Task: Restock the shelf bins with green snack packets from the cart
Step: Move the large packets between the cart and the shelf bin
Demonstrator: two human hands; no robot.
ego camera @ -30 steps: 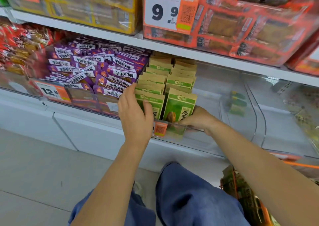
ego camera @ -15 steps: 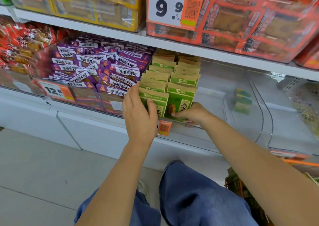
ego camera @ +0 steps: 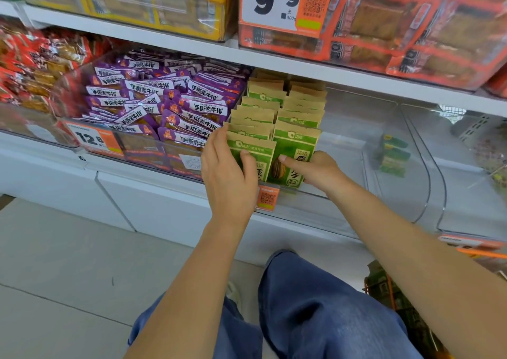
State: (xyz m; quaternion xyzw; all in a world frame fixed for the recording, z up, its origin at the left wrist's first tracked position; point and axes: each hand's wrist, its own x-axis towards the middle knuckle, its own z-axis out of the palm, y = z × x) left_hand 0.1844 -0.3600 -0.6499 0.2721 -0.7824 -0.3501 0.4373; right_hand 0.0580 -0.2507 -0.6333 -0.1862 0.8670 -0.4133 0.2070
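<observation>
My left hand [ego camera: 229, 179] rests on the front of the left row of green snack packets [ego camera: 274, 117], fingers [ego camera: 219, 142] fairly straight and close together along the row's left edge, thumb laid flat on the face of the front left packet [ego camera: 253, 155]. My right hand [ego camera: 321, 170] grips the front right packet [ego camera: 295, 153] just beside it: the thumb presses its printed face and the other fingers curl behind its right edge, out of sight. Both rows stand upright in a clear shelf bin [ego camera: 356, 128], running back from my fingers under the shelf above. Right of my right hand the same bin is bare, with a green reflection in its curved clear wall. Left of my left hand, purple packets [ego camera: 153, 103] fill the neighbouring bin, a 12.8 price tag [ego camera: 92, 139] on its front. Below my thumbs an orange QR tag [ego camera: 267, 198] hangs on the bin's lip. Under my right forearm, an orange cart [ego camera: 389, 290] holds more green packets.
</observation>
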